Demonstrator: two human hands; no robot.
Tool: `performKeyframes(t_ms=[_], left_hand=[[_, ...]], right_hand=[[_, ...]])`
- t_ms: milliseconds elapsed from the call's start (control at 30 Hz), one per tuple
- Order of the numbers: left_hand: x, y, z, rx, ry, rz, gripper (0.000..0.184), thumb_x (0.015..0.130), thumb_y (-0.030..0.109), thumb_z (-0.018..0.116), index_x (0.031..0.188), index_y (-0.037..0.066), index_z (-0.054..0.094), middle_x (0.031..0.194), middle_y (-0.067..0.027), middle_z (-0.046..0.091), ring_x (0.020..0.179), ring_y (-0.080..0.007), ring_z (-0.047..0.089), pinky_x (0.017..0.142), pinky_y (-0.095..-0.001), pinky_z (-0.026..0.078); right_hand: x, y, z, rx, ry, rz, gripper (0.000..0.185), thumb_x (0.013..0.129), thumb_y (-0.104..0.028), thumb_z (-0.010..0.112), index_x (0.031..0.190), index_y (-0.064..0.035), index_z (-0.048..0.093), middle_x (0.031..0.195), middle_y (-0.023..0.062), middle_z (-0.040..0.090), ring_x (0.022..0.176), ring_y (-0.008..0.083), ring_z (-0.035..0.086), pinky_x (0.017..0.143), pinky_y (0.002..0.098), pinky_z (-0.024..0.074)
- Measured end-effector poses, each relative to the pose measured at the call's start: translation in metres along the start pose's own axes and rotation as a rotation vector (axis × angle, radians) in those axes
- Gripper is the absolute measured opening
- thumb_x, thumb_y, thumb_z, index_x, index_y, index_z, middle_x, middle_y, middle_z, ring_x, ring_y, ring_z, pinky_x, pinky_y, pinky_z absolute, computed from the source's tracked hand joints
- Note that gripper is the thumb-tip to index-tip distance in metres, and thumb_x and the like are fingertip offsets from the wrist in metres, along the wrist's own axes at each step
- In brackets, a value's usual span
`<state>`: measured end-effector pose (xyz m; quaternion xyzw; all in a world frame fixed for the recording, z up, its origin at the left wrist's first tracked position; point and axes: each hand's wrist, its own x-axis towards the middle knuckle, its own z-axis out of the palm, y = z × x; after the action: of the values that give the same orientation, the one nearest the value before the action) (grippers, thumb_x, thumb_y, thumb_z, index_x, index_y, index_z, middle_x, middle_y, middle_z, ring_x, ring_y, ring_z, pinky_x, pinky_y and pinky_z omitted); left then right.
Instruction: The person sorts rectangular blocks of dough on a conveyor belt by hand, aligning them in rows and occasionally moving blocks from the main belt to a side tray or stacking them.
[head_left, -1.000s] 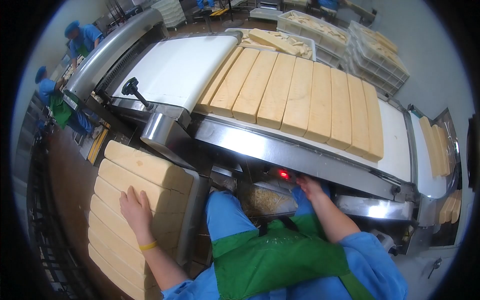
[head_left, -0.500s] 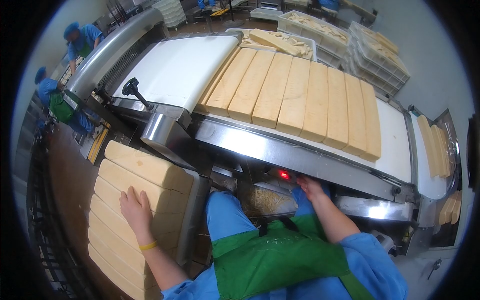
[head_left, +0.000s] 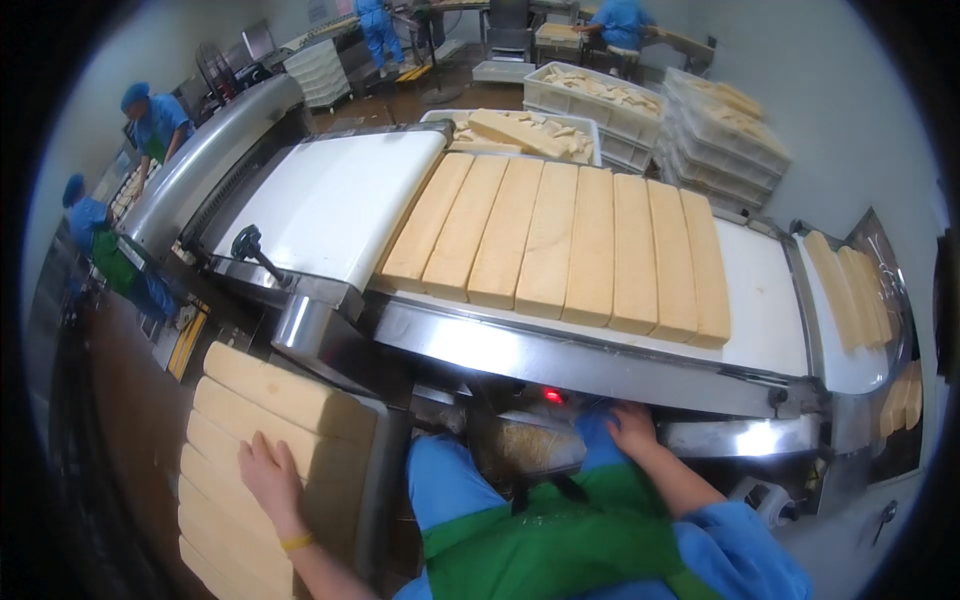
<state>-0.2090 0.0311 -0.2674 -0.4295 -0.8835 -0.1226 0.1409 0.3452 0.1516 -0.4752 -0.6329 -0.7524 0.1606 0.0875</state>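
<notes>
Rests the bare left hand [head_left: 270, 475] palm down in the lower left of the frame, fingers extended and slightly spread, gripping nothing, pressed to the tops of long, pale-yellow, dough-like blocks [head_left: 240, 440] packed side by side. Wears a yellow band [head_left: 296, 543] at that wrist. Holds the bare right hand [head_left: 632, 430] low, right of centre, with fingers partly curled, beside the blue trouser knee [head_left: 600, 438] and near a glowing red light [head_left: 552, 396]; cannot tell whether gripping or touching anything.

Farther out, shows a row of matching pale blocks [head_left: 545, 240] lying side by side across the centre, on a white conveyor belt [head_left: 310, 200] with a shiny steel side rail [head_left: 520, 350]. Shows a black knob [head_left: 247, 243] left of centre, white plastic crates [head_left: 597, 145] of pale pieces at the upper right, and two blue-clad people [head_left: 155, 120] at the upper left.
</notes>
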Motion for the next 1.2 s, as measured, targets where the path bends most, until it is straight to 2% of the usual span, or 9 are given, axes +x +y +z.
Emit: performKeyframes(t_ms=[33, 67, 167, 367, 467, 567, 1067, 1167, 1200], left_hand=[[-0.001, -0.001, 0.001, 0.001, 0.003, -0.004, 0.045, 0.093, 0.029, 0.054, 0.125, -0.003, 0.053, 0.127, -0.0323, 0.049, 0.119, -0.0464, 0.046, 0.1, -0.0487, 0.038], [0.0, -0.003, 0.003, 0.001, 0.004, -0.007, 0.045, 0.093, 0.029, 0.054, 0.125, -0.002, 0.053, 0.127, -0.0324, 0.048, 0.119, -0.0467, 0.045, 0.1, -0.0489, 0.038], [0.002, -0.006, 0.005, -0.017, -0.035, -0.027, 0.045, 0.093, 0.028, 0.054, 0.127, -0.002, 0.052, 0.129, -0.0326, 0.047, 0.121, -0.047, 0.044, 0.102, -0.0494, 0.037], [0.005, -0.011, 0.01, -0.025, -0.037, -0.024, 0.047, 0.093, 0.029, 0.053, 0.126, -0.003, 0.052, 0.13, -0.0336, 0.046, 0.12, -0.0477, 0.044, 0.102, -0.0507, 0.037], [0.006, -0.014, 0.012, 0.021, -0.042, -0.019, 0.045, 0.095, 0.028, 0.051, 0.127, -0.004, 0.051, 0.129, -0.0306, 0.049, 0.121, -0.0454, 0.045, 0.101, -0.0488, 0.037], [0.013, -0.024, 0.016, -0.047, -0.076, -0.006, 0.045, 0.096, 0.029, 0.051, 0.125, -0.005, 0.051, 0.126, -0.0308, 0.05, 0.118, -0.0461, 0.046, 0.099, -0.0495, 0.038], [0.011, -0.038, 0.029, 0.004, 0.039, 0.074, 0.044, 0.096, 0.028, 0.051, 0.125, -0.006, 0.051, 0.123, -0.0291, 0.051, 0.117, -0.0454, 0.047, 0.097, -0.0486, 0.039], [0.012, -0.029, 0.018, -0.073, -0.02, 0.05, 0.044, 0.096, 0.028, 0.051, 0.123, -0.005, 0.052, 0.118, -0.028, 0.053, 0.11, -0.0442, 0.05, 0.093, -0.048, 0.042], [0.012, -0.03, 0.019, -0.07, -0.004, 0.063, 0.043, 0.095, 0.028, 0.052, 0.123, -0.005, 0.052, 0.117, -0.0277, 0.053, 0.109, -0.0439, 0.05, 0.091, -0.0478, 0.042]], right_hand=[[-0.007, 0.007, 0.004, -0.135, 0.062, -0.043, 0.04, 0.08, -0.029, 0.067, 0.116, -0.0113, 0.065, 0.124, 0.018, 0.058, 0.114, 0.0381, 0.053, 0.099, 0.0465, 0.0421], [-0.008, 0.009, 0.012, -0.004, 0.009, 0.091, 0.045, 0.079, -0.031, 0.068, 0.119, -0.0115, 0.063, 0.135, 0.0181, 0.049, 0.126, 0.0374, 0.043, 0.105, 0.0467, 0.0356], [-0.005, 0.011, 0.026, -0.071, 0.024, 0.123, 0.05, 0.08, -0.038, 0.063, 0.123, -0.0133, 0.061, 0.13, 0.0171, 0.053, 0.124, 0.0368, 0.045, 0.107, 0.0476, 0.0312], [-0.006, -0.004, 0.01, -0.004, -0.046, 0.17, 0.057, 0.079, -0.042, 0.064, 0.129, -0.0147, 0.057, 0.134, 0.0154, 0.051, 0.128, 0.0326, 0.042, 0.11, 0.048, 0.0278], [-0.007, -0.005, 0.013, -0.045, -0.016, 0.155, 0.055, 0.081, -0.042, 0.063, 0.128, -0.0146, 0.057, 0.13, 0.0164, 0.054, 0.122, 0.0362, 0.048, 0.105, 0.0467, 0.0343], [-0.006, -0.003, 0.018, -0.077, -0.019, 0.148, 0.056, 0.082, -0.043, 0.061, 0.13, -0.0145, 0.056, 0.131, 0.0165, 0.053, 0.123, 0.036, 0.047, 0.105, 0.0462, 0.0349], [-0.005, -0.005, 0.014, -0.046, -0.077, 0.21, 0.063, 0.082, -0.045, 0.06, 0.131, -0.0063, 0.053, 0.131, 0.0192, 0.053, 0.126, 0.0355, 0.046, 0.109, 0.0465, 0.0303], [-0.002, -0.003, 0.013, -0.007, -0.211, 0.272, 0.068, 0.082, -0.045, 0.059, 0.139, -0.0107, 0.044, 0.145, 0.0137, 0.042, 0.137, 0.0326, 0.033, 0.115, 0.0491, 0.0194], [-0.002, -0.003, 0.012, 0.002, -0.21, 0.268, 0.068, 0.082, -0.045, 0.06, 0.139, -0.0109, 0.044, 0.144, 0.0138, 0.042, 0.136, 0.0327, 0.033, 0.115, 0.0494, 0.0192]])
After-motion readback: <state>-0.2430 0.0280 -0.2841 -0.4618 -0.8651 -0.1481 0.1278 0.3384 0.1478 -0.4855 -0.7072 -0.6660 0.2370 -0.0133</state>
